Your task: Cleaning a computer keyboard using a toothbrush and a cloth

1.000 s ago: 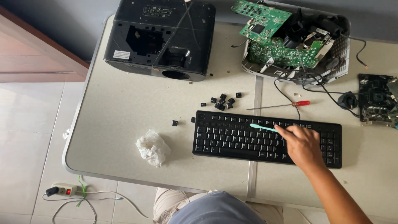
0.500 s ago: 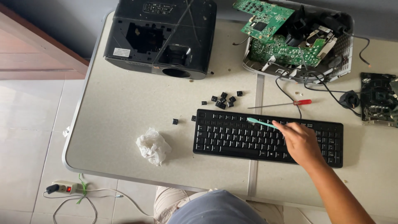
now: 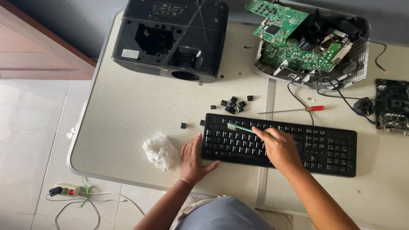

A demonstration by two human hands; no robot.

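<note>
A black keyboard [image 3: 324, 145] lies across the near half of the beige table [image 3: 128, 110]. My right hand [image 3: 279, 147] rests over its middle keys and grips a small teal brush [image 3: 240, 127], whose head touches the upper left keys. My left hand [image 3: 192, 159] lies flat on the table with fingers spread, pressed against the keyboard's left end. Several loose black keycaps [image 3: 233, 104] sit just beyond the keyboard's top edge, and two more [image 3: 183, 125] lie to its left.
A crumpled white tissue [image 3: 159, 150] lies left of my left hand. A black projector housing [image 3: 170, 38] stands at the back, an opened device with green circuit boards [image 3: 298, 42] to its right. A red-handled screwdriver [image 3: 294, 110], cables, another board [image 3: 392, 106]. Power strip [image 3: 66, 190] on the floor.
My left hand has come into view and settled against the keyboard's left end. My right hand with the brush has shifted left along the keys.
</note>
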